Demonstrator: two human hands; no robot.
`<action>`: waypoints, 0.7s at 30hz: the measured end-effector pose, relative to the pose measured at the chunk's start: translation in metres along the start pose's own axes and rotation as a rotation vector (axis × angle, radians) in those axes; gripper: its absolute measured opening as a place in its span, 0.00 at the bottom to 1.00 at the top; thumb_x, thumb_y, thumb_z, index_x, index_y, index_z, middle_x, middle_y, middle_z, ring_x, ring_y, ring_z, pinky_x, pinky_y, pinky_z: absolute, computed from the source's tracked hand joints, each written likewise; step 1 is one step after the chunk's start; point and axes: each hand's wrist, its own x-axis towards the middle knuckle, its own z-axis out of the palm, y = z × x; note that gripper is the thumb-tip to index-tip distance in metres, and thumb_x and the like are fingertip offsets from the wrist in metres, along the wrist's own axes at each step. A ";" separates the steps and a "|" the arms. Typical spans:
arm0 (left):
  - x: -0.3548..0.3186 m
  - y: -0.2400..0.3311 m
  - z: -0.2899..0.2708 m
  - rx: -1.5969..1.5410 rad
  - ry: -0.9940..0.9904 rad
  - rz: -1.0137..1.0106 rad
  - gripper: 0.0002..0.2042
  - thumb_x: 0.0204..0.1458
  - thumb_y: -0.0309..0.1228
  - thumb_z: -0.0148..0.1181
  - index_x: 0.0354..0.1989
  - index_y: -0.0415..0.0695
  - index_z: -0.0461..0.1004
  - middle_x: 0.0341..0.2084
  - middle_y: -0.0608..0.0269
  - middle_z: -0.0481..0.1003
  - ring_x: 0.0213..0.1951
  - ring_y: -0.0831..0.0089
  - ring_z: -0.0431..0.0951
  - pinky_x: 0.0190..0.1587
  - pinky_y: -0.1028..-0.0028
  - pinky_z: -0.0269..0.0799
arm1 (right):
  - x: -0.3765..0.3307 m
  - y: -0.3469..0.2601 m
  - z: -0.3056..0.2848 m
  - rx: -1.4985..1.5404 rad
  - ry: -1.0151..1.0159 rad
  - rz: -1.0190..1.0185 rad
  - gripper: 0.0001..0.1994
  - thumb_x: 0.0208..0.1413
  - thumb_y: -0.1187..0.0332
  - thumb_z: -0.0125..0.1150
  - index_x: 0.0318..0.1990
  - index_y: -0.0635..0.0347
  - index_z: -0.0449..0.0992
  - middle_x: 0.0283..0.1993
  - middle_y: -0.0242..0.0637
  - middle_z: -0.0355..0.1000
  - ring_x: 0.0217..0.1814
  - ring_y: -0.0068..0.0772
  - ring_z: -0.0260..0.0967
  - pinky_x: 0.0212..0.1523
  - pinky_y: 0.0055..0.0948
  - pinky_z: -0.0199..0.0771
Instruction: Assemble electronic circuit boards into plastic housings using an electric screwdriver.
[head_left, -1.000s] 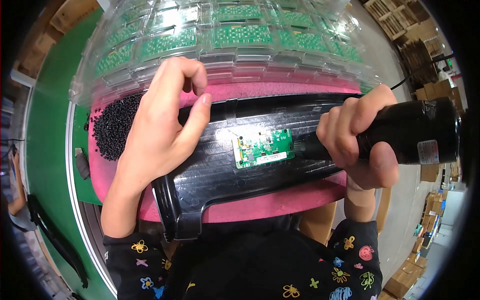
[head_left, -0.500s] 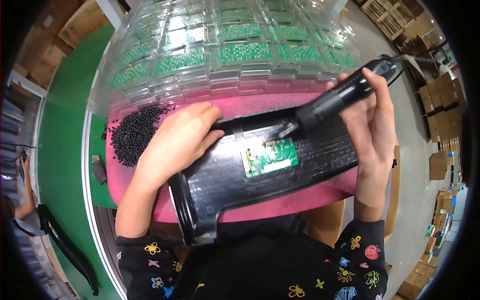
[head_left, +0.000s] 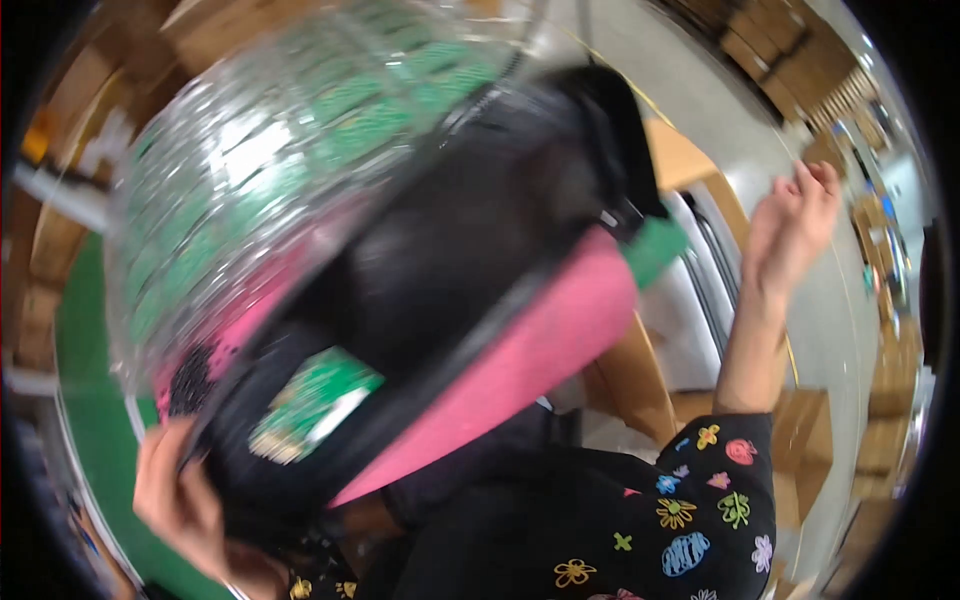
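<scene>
A long black plastic housing (head_left: 440, 270) is raised and tilted over the pink mat (head_left: 500, 375), its far end up to the right and blurred. My left hand (head_left: 182, 505) grips its near end at the lower left, the fingers curled around the edge. A green circuit board (head_left: 322, 400) sits inside the housing toward my left hand. Out to the right, my right hand (head_left: 795, 225) is held up apart from the housing, empty, with its fingers loosely bent and apart. The black electric screwdriver is not in view.
Clear plastic trays (head_left: 250, 180) with several green circuit boards fill the far left. A pile of small black screws (head_left: 192, 380) lies on the mat's left. An open cardboard box (head_left: 640, 385) with long black parts (head_left: 708, 270) stands at the right. Stacked cartons (head_left: 775, 50) stand beyond.
My right hand has let go of the electric screwdriver and moved out to the right. My left hand has shifted to the housing's near end. The housing is now lifted and turned; the view has swung right.
</scene>
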 end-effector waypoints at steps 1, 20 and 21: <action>-0.029 -0.019 -0.024 0.084 0.069 -0.064 0.10 0.53 0.16 0.52 0.43 0.31 0.75 0.39 0.47 0.77 0.44 0.56 0.77 0.49 0.69 0.70 | 0.012 0.026 -0.036 -0.051 0.061 -0.006 0.17 0.54 0.79 0.59 0.50 0.61 0.63 0.44 0.30 0.60 0.38 0.19 0.59 0.36 0.20 0.61; -0.190 -0.246 -0.103 0.163 0.754 -0.436 0.26 0.45 0.37 0.64 0.50 0.35 0.69 0.37 0.47 0.72 0.35 0.55 0.72 0.42 0.59 0.70 | -0.094 0.189 -0.419 -1.843 0.069 0.851 0.32 0.51 0.63 0.61 0.64 0.50 0.57 0.67 0.42 0.54 0.69 0.51 0.49 0.65 0.51 0.55; -0.212 -0.282 -0.119 0.143 0.677 -0.490 0.28 0.44 0.38 0.64 0.52 0.35 0.68 0.40 0.46 0.72 0.39 0.54 0.71 0.44 0.58 0.70 | -0.093 0.191 -0.425 -1.882 -0.005 0.845 0.32 0.52 0.63 0.60 0.65 0.50 0.57 0.68 0.41 0.53 0.69 0.51 0.49 0.65 0.51 0.54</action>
